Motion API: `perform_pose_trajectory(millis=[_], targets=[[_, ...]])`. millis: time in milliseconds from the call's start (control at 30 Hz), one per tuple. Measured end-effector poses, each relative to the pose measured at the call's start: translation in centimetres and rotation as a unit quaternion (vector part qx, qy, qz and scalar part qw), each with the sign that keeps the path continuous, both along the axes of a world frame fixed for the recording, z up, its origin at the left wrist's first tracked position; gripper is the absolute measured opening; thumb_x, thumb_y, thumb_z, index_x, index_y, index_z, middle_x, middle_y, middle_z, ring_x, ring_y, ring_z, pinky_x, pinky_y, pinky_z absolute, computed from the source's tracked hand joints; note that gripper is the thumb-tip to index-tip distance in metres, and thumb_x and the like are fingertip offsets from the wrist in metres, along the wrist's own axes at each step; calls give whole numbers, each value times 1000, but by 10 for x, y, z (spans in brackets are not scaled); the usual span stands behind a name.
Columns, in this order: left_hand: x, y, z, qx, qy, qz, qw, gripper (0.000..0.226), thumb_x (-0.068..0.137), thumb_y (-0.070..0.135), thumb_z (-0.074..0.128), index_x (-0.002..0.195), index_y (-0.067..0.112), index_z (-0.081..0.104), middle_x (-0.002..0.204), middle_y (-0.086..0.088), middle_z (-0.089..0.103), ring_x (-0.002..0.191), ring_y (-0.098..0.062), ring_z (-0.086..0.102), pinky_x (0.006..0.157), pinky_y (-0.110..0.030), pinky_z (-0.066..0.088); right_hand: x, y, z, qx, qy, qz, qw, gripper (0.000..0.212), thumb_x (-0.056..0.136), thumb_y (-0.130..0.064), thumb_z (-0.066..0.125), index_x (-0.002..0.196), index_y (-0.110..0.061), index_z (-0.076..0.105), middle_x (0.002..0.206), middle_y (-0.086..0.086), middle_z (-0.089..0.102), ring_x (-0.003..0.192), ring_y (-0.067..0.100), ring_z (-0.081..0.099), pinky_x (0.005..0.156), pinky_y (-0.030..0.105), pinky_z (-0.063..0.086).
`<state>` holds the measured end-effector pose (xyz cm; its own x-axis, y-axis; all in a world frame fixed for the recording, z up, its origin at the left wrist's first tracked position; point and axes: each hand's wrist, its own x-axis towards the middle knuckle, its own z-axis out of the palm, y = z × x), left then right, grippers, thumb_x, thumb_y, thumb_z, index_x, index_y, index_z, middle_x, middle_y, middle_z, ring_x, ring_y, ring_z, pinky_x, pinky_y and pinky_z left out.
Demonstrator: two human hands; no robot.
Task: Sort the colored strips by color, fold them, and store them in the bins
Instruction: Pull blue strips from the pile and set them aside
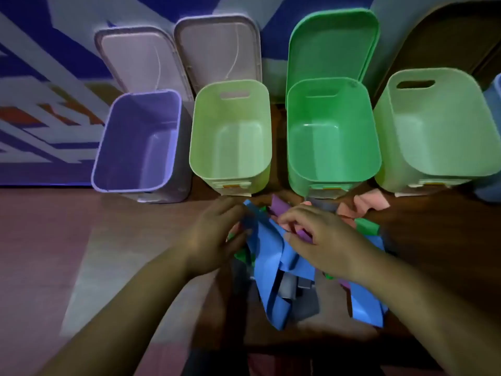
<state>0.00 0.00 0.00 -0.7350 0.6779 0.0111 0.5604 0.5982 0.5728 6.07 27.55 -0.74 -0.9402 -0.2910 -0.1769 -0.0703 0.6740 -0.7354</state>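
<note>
A: Starting with the head view, what has the left hand (214, 234) got?
B: Its fingers are curled, pinching the top end of a blue strip (273, 256). Just beside it, the right hand (320, 240) pinches a purple strip (303, 235) between thumb and curled fingers; it's blurred there.
A: Where do the strips lie?
B: In the pile (287, 291) on the floor (54, 253), just before the row along the wall: purple bin (135, 142), lime bin (230, 131), green bin (330, 137), pale bin (439, 126), all open-topped

wooden surface (433, 240) | 4 open bins (230, 115) in row | strip pile (271, 256) in front
</note>
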Motion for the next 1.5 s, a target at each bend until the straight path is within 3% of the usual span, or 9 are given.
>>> perform_pose_trajectory(millis=[100, 200, 500, 833, 967, 1133, 1267, 1400, 1500], targets=[[7, 1, -33, 8, 17, 2, 1000, 39, 101, 34, 69, 131, 9, 65, 127, -7, 60, 116, -30, 58, 99, -45, 48, 4, -4, -31, 35, 3, 28, 999, 38, 100, -49, 57, 133, -32, 61, 135, -17, 59, 128, 8, 53, 108, 35, 45], [16, 3, -62, 35, 31, 36, 998, 42, 99, 33, 72, 134, 11, 63, 131, -3, 58, 122, -26, 57, 101, -47, 47, 5, -9, -57, 49, 39, 28, 998, 42, 97, -54, 53, 131, -31, 62, 134, -20, 57, 126, 11, 53, 102, 38, 43], [28, 5, -96, 122, 81, 73, 987, 35, 96, 24, 70, 130, 17, 64, 128, 6, 58, 122, -23, 56, 100, -46, 46, 13, -11, -103, 38, 166, -21, 985, 38, 96, -52, 60, 129, -32, 65, 131, -20, 57, 123, 12, 53, 99, 23, 32], [35, 3, -104, 212, 162, 67, 961, 15, 95, 20, 72, 108, 17, 67, 121, 8, 66, 122, -20, 59, 103, -44, 47, 15, -10, -98, -49, 190, -13, 981, 22, 97, -37, 73, 119, -39, 71, 119, -12, 67, 115, 10, 64, 97, 39, 50], [46, 7, -100, 221, 215, 82, 948, 16, 87, 13, 71, 102, 18, 68, 108, 7, 68, 110, -16, 61, 98, -39, 49, 21, -9, -89, -19, 210, -2, 977, 20, 96, -37, 75, 116, -37, 75, 116, -18, 71, 108, 1, 66, 96, 27, 51], [63, 11, -90, 188, 321, 103, 922, 13, 87, 10, 70, 99, 15, 66, 101, 3, 63, 100, -18, 56, 85, -30, 45, 32, -13, -83, -30, 210, -41, 976, 12, 94, -37, 80, 95, -48, 73, 96, -35, 67, 86, -13, 61, 74, 11, 43], [64, 10, -94, 130, 335, 73, 931, 14, 93, 20, 67, 106, 19, 62, 104, 1, 61, 101, -23, 57, 85, -46, 50, 33, -13, -85, -30, 194, -71, 978, 10, 92, -45, 81, 102, -45, 77, 107, -26, 72, 99, -4, 66, 86, 26, 49], [70, 10, -94, 119, 326, 66, 936, 22, 93, 21, 69, 114, 19, 63, 108, 2, 63, 103, -20, 57, 86, -45, 51, 36, -13, -84, -91, 170, -97, 976, 14, 90, -42, 83, 104, -38, 81, 113, -17, 75, 105, 10, 71, 100, 42, 57], [73, 12, -92, 134, 294, 93, 942, 29, 96, 30, 70, 122, 24, 59, 111, 6, 60, 102, -13, 56, 88, -40, 52, 36, -12, -84, -122, 165, -106, 973, 15, 91, -39, 83, 105, -35, 82, 107, -14, 76, 97, 10, 72, 95, 44, 60]])
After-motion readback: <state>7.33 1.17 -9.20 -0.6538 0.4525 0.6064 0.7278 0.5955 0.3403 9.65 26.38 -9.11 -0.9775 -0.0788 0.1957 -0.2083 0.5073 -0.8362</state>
